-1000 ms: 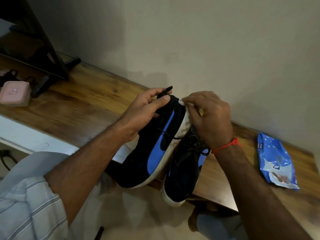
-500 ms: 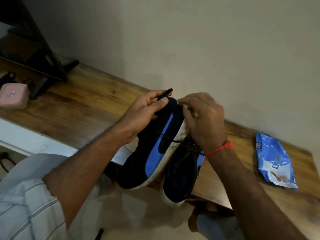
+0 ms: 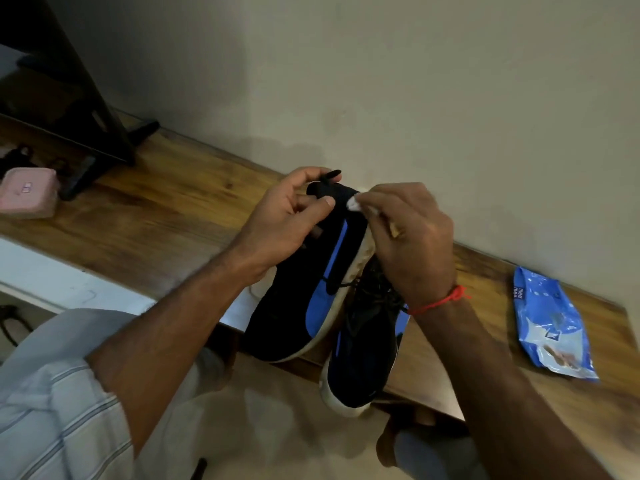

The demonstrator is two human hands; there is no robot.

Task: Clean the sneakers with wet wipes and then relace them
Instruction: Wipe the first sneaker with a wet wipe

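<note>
While gripping sneaker (image 3: 304, 289), right hand (image 3: 412, 244) pinching wipe (image 3: 354, 203).

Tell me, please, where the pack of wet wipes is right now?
The pack of wet wipes lies at the right of the head view, on the wooden table near the wall, beyond the right hand.

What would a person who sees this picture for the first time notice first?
Most likely the black sneaker with a blue stripe at the centre, held up by the left hand at its heel while the right hand presses a white wipe to its heel edge. A second sneaker lies beside it at the wooden table edge, and a blue wipes pack lies on the right.
</note>
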